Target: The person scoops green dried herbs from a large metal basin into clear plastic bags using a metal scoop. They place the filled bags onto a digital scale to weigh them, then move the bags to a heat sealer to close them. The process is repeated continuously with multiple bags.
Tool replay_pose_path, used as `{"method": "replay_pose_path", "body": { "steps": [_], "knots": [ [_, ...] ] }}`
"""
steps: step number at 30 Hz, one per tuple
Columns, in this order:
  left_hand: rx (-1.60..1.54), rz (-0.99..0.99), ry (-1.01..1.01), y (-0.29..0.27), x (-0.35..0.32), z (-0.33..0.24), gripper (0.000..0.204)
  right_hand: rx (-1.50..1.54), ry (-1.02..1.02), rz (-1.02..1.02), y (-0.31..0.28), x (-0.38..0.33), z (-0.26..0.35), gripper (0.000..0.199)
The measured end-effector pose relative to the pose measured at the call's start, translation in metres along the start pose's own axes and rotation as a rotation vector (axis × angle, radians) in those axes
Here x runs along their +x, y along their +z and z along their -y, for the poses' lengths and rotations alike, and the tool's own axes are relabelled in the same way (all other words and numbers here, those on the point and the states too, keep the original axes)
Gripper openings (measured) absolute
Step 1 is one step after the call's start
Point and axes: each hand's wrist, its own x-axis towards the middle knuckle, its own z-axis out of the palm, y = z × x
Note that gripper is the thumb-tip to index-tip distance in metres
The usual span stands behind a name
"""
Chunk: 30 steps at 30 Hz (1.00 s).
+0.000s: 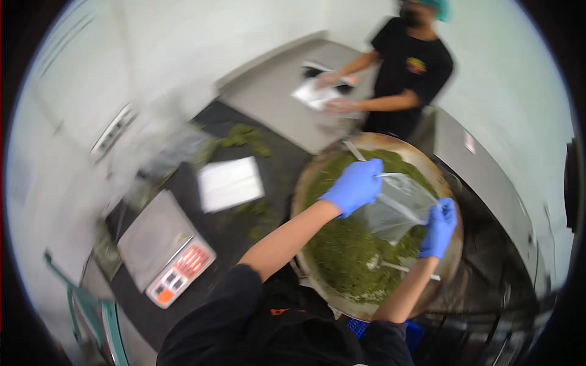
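My left hand, in a blue glove, is closed on one upper corner of a clear plastic bag. The other upper corner is pinched in my right hand, gloved the same way. Stretched between them, the bag hangs over a large round pan filled with chopped green leafy stuff. Whether anything lies inside the bag cannot be made out. A white-handled utensil rests in the greens near my right wrist, and another pale handle leans at the far rim.
On the dark table to the left stand a digital scale, a white square stack and scattered greens. Blurred clear bags line the wall. Across the pan, a co-worker handles a white packet at a grey counter.
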Motion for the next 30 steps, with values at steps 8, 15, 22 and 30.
{"method": "replay_pose_path", "body": {
  "steps": [8, 15, 22, 30],
  "knots": [
    [-0.437, -0.367, -0.082, -0.132, -0.111, 0.004, 0.009, 0.197, -0.207, 0.415, 0.154, -0.026, 0.045, 0.021],
    [-0.309, -1.063, -0.078, -0.189, -0.254, -0.024, 0.011, 0.278, -0.106, 0.883, 0.325, -0.132, 0.094, 0.01],
    [0.565, -1.383, -0.077, -0.223, -0.292, 0.055, 0.017, 0.009, -0.568, 1.139, 0.47, -0.239, 0.045, 0.038],
    [0.366, -0.998, -0.362, -0.179, -0.349, 0.152, 0.033, -0.168, -0.381, 1.236, 0.469, -0.261, -0.097, 0.045]
  ]
}}
